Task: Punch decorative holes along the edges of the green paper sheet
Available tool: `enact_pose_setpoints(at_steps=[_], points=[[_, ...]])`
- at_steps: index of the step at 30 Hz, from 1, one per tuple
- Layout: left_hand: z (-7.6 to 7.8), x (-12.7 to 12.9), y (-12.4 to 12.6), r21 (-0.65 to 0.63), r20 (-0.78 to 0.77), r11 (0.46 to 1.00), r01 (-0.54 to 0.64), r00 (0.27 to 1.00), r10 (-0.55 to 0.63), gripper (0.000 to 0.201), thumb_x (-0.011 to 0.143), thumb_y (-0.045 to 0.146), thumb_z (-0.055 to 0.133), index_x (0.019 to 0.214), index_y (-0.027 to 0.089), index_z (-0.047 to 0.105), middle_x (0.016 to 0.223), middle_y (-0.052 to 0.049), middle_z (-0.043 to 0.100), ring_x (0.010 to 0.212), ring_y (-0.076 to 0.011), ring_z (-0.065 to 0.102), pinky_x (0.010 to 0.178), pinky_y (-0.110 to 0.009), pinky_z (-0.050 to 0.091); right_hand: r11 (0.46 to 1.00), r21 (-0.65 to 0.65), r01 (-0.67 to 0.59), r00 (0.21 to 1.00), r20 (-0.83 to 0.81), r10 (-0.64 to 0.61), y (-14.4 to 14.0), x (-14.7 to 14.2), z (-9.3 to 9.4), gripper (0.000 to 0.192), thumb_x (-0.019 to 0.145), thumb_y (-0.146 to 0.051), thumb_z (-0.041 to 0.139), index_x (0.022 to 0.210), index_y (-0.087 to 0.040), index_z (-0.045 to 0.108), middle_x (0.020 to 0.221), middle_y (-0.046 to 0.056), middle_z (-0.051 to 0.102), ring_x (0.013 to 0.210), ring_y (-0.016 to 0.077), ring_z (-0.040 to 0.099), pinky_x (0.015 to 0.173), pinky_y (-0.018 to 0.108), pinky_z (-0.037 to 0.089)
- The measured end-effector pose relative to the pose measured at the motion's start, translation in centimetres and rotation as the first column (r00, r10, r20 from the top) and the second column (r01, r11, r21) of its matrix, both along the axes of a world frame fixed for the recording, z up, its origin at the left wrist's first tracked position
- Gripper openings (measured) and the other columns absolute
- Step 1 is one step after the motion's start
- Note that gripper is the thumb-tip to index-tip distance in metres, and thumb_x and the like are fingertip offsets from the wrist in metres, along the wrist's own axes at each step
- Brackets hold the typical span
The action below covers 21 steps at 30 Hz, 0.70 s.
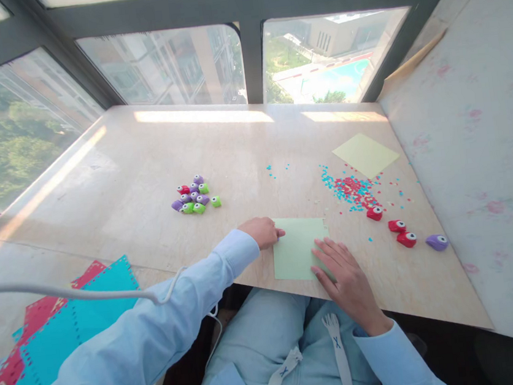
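A pale green sheet of paper lies at the table's front edge, before my lap. At its upper left edge is my left hand, its fingers curled closed and one fingertip reaching onto the sheet. Whatever these fingers hold, if anything, is hidden. My right hand rests open on the sheet's right side, fingers stretched out and lying flat. Small notches show along the paper's upper right edge.
Several purple, green and red craft punches cluster left of centre. More red punches and a purple one stand right, near red and blue confetti and a yellow sheet. Punched blue sheets and a white cable are left.
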<state>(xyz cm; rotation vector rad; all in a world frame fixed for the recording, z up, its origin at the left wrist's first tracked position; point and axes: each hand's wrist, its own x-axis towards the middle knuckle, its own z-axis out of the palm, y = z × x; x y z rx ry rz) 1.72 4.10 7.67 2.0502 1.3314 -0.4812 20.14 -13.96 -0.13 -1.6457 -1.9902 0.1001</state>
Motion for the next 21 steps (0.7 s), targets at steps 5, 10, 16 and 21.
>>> enact_pose_setpoints(at_steps=[5,10,16,21], points=[[0.0,0.2,0.5,0.009,0.022,1.000,-0.011,1.000,0.011,0.031,0.082,0.048,0.063,0.074,0.018,0.069,0.087,-0.014,0.072,0.095,-0.0283,0.066,0.080,-0.033,0.047,1.000,0.010,0.005,1.000,-0.007,-0.005,0.1,0.0,-0.1,0.035,0.098,-0.033,0.050,0.129,-0.020,0.061,0.141,0.011,0.057,0.136,0.0275,0.048,0.113,0.055,0.037],[0.4,0.2,0.7,0.021,0.056,0.999,-0.038,0.998,0.037,0.035,0.078,0.047,0.065,0.060,0.018,0.062,0.066,-0.009,0.066,0.075,-0.0239,0.066,0.068,-0.030,0.046,1.000,0.000,0.008,1.000,-0.006,-0.008,0.1,-0.1,-0.1,0.036,0.099,-0.034,0.048,0.128,-0.020,0.063,0.140,0.011,0.058,0.136,0.0273,0.048,0.113,0.055,0.036],[1.1,-0.5,0.4,-0.050,0.104,0.994,-0.100,0.989,0.105,0.042,0.080,0.049,0.064,0.056,0.017,0.052,0.055,-0.003,0.057,0.043,-0.0146,0.055,0.050,-0.027,0.042,1.000,-0.003,0.008,1.000,0.003,-0.008,0.1,0.0,-0.2,0.035,0.099,-0.034,0.048,0.125,-0.018,0.063,0.140,0.012,0.058,0.136,0.0276,0.048,0.113,0.054,0.036],[0.7,-1.7,0.3,-0.084,0.184,0.970,-0.228,0.953,0.240,0.037,0.075,0.048,0.071,0.066,0.017,0.053,0.051,0.000,0.054,0.042,-0.0160,0.058,0.046,-0.025,0.043,1.000,-0.001,0.012,1.000,0.005,-0.012,0.2,0.0,-0.2,0.036,0.099,-0.034,0.048,0.126,-0.017,0.063,0.140,0.012,0.058,0.136,0.0273,0.048,0.114,0.054,0.036]])
